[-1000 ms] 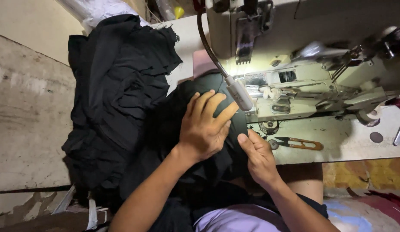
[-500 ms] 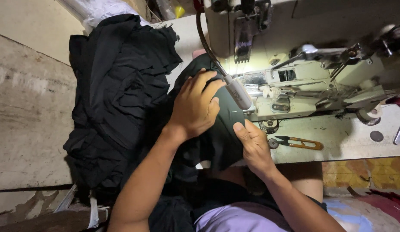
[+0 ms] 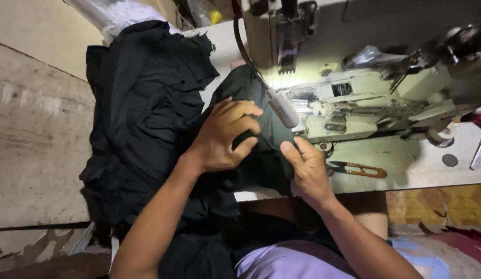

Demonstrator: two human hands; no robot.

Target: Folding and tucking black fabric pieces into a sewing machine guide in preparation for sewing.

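Seen from the head camera, the left hand (image 3: 222,137) at the centre of the frame curls its fingers into a loose grip on the dark cloth (image 3: 250,103) lying on the counter (image 3: 406,165) before the sewing machine (image 3: 364,103). Just right of it, the right hand (image 3: 307,170) lies flat and open, pressing the same cloth's edge. A black heap of fabric (image 3: 142,113) fills the left, and small snips (image 3: 356,168) lie at right.
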